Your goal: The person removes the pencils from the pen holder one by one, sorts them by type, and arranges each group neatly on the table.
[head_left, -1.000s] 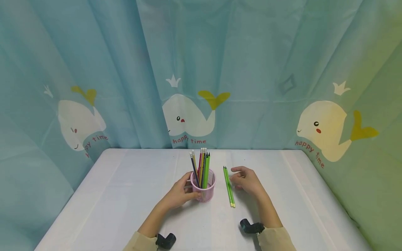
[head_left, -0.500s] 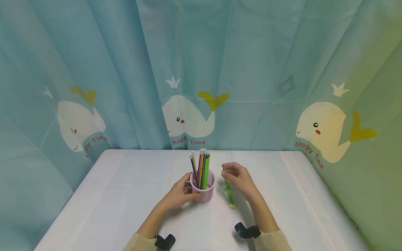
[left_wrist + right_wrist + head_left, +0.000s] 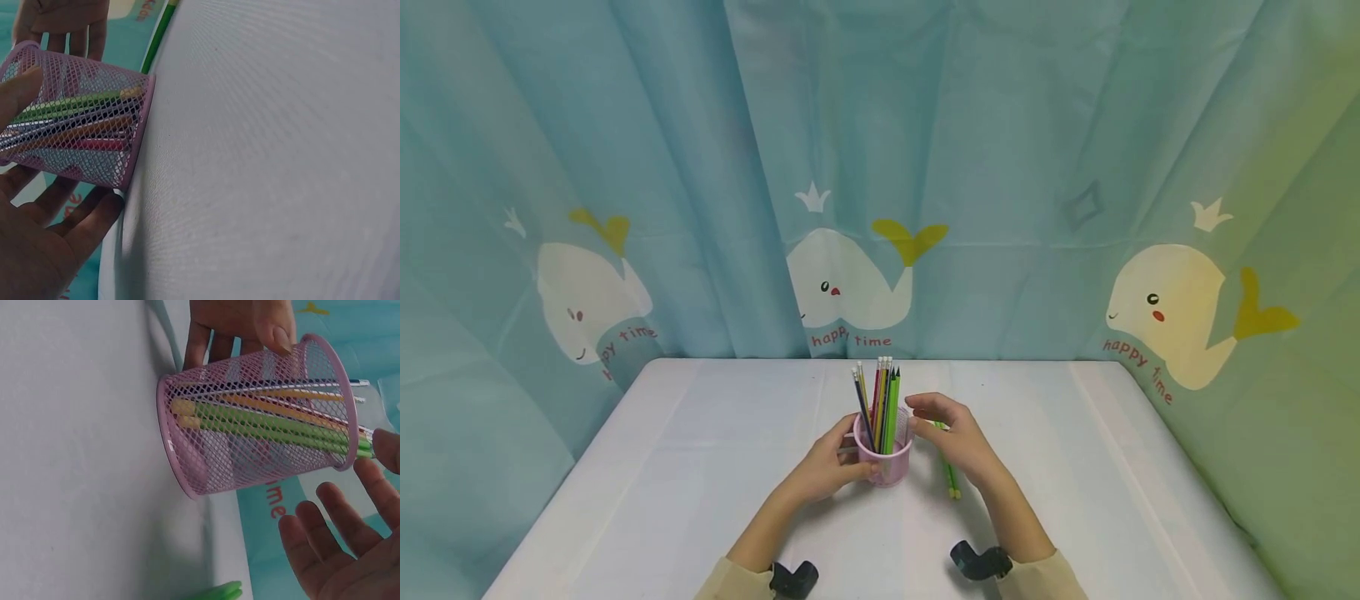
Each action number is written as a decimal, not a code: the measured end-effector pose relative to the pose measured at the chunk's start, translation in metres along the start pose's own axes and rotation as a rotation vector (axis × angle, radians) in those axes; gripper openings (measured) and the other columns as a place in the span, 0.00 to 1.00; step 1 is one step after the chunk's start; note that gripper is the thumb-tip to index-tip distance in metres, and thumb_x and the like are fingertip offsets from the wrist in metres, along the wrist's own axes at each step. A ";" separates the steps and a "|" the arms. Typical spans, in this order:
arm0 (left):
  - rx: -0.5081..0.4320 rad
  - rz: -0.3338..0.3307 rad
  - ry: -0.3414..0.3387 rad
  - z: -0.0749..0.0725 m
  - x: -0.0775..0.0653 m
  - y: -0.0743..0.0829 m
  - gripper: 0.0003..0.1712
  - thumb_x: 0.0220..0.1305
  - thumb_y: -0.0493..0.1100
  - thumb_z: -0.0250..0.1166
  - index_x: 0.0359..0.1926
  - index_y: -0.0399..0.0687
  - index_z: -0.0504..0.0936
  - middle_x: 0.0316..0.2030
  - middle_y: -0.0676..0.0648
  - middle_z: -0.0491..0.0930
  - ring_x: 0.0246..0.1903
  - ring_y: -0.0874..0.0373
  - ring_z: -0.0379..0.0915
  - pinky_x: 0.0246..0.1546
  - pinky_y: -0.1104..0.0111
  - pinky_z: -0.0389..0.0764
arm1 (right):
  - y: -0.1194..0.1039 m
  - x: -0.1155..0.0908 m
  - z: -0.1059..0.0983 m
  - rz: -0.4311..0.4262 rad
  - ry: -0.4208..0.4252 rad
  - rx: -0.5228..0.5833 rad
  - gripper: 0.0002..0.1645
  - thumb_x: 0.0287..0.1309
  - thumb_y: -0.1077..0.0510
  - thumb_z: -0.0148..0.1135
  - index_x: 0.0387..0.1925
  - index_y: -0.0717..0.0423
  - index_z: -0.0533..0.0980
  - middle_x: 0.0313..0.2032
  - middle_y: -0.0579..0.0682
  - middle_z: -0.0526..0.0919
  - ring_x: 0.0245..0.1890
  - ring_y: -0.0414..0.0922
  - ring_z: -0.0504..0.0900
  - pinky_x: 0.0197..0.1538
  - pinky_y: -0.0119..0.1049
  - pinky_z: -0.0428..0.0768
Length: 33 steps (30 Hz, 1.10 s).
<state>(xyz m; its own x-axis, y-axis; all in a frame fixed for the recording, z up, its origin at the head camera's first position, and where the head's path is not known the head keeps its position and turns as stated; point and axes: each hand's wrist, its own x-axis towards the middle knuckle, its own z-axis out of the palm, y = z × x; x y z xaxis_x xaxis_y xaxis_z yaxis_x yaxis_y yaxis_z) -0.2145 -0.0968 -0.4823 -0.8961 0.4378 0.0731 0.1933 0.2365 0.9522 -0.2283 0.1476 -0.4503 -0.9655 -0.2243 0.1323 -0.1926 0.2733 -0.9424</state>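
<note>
A pink mesh pencil cup (image 3: 891, 472) stands upright mid-table, holding several pencils (image 3: 883, 408), among them green, dark blue, yellow and red ones. My left hand (image 3: 822, 468) grips the cup from its left side, thumb in front and fingers behind, as the mesh wall (image 3: 81, 125) in the left wrist view also shows. At the cup's right rim is my right hand (image 3: 957, 435), with relaxed, spread fingers and nothing held. In the right wrist view its fingers (image 3: 347, 515) are close beside the rim. Two green pencils (image 3: 952, 482) lie on the table, their upper parts hidden by the right hand.
The white tabletop (image 3: 685, 483) spreads out around the cup. Behind it hangs a blue-green curtain (image 3: 1000, 167) printed with whales, which also runs along both sides.
My right hand has moved left, passing over the two green pencils to the cup's right rim. The loose pencils still lie on the table. My left hand keeps its hold on the cup.
</note>
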 end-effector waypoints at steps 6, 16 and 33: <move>0.001 0.033 -0.004 0.000 0.001 -0.002 0.46 0.58 0.43 0.74 0.73 0.45 0.60 0.65 0.37 0.72 0.61 0.36 0.72 0.61 0.53 0.78 | 0.001 0.000 0.006 -0.037 -0.082 0.013 0.23 0.65 0.55 0.65 0.60 0.50 0.78 0.62 0.51 0.79 0.64 0.54 0.75 0.66 0.60 0.73; -0.003 0.030 -0.007 0.000 -0.001 -0.001 0.46 0.59 0.43 0.74 0.74 0.47 0.60 0.65 0.37 0.71 0.61 0.36 0.72 0.61 0.53 0.79 | 0.001 -0.003 0.015 -0.139 -0.187 0.017 0.29 0.65 0.56 0.63 0.66 0.54 0.73 0.72 0.58 0.66 0.71 0.59 0.64 0.64 0.53 0.77; 0.003 0.038 -0.008 0.000 0.001 -0.002 0.45 0.59 0.43 0.73 0.73 0.45 0.60 0.65 0.36 0.71 0.61 0.36 0.72 0.61 0.53 0.78 | -0.002 -0.003 0.009 -0.139 -0.072 0.023 0.23 0.66 0.60 0.63 0.61 0.59 0.76 0.64 0.57 0.76 0.67 0.56 0.72 0.63 0.50 0.79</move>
<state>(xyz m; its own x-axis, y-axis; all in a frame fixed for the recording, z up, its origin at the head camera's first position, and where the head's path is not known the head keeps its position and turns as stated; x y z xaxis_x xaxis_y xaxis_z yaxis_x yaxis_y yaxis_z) -0.2155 -0.0971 -0.4844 -0.8850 0.4531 0.1070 0.2282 0.2218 0.9480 -0.2239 0.1390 -0.4514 -0.9145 -0.3253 0.2404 -0.3188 0.2138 -0.9234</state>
